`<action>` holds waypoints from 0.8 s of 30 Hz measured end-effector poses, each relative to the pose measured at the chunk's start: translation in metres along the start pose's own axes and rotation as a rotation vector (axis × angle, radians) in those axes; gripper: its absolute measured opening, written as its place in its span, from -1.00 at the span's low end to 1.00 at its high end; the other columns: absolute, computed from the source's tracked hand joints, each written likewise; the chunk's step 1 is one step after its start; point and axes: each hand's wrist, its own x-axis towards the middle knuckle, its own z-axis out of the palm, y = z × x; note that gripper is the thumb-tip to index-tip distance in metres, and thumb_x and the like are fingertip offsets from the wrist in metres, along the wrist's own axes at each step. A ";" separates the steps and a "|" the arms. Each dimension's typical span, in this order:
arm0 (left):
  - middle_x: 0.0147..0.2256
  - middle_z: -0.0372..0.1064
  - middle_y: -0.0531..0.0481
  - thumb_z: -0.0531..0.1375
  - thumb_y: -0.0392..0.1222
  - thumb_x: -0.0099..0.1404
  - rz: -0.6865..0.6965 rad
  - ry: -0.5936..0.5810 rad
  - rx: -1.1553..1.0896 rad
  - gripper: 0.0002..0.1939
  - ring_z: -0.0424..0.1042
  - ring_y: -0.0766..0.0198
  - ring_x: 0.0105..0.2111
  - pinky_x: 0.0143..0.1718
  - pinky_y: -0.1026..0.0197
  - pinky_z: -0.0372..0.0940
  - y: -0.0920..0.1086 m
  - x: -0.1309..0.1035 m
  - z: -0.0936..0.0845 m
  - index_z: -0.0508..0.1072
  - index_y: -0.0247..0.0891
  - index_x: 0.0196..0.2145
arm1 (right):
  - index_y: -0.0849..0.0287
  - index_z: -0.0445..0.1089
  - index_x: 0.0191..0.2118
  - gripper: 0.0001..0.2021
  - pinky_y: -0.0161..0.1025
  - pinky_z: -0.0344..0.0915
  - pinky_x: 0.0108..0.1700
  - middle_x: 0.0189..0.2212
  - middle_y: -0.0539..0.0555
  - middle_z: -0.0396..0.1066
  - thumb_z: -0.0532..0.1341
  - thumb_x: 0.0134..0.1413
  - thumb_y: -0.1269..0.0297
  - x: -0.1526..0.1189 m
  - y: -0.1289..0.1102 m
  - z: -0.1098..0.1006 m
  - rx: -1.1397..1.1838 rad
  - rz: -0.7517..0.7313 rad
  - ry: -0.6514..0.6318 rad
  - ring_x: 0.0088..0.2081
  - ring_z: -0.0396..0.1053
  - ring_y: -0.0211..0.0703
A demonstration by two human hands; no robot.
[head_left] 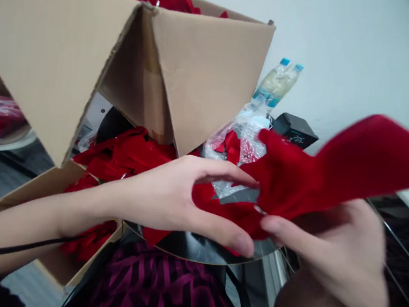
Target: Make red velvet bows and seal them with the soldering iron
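My right hand grips a red velvet bow at its middle, the thumb pressed against its lower edge. One wide tail of the bow stretches out to the right, blurred. A small shiny bit shows beside the thumb. My left hand is open just to the left, its thumb and fingers spread apart. Its fingertips reach the bow's left side; whether they touch it I cannot tell. Below both hands lie more red fabric pieces on a round black tabletop.
A large cardboard box of red pieces stands ahead, flaps hanging down. Another open box with red pieces sits lower left. Behind the table are a clear plastic bag, two bottles and a black box. A white wall rises behind.
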 end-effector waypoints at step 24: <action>-0.01 0.59 -0.11 0.47 -0.05 0.23 -0.112 0.335 0.091 -0.40 0.65 0.13 -0.11 -0.13 0.15 0.62 -0.097 0.077 -0.016 0.54 -0.14 0.21 | 0.16 0.64 -0.29 -0.78 -0.23 0.45 -0.28 -0.33 0.06 0.65 0.48 0.07 0.11 0.097 0.126 0.034 -0.149 0.229 -0.220 -0.36 0.56 -0.13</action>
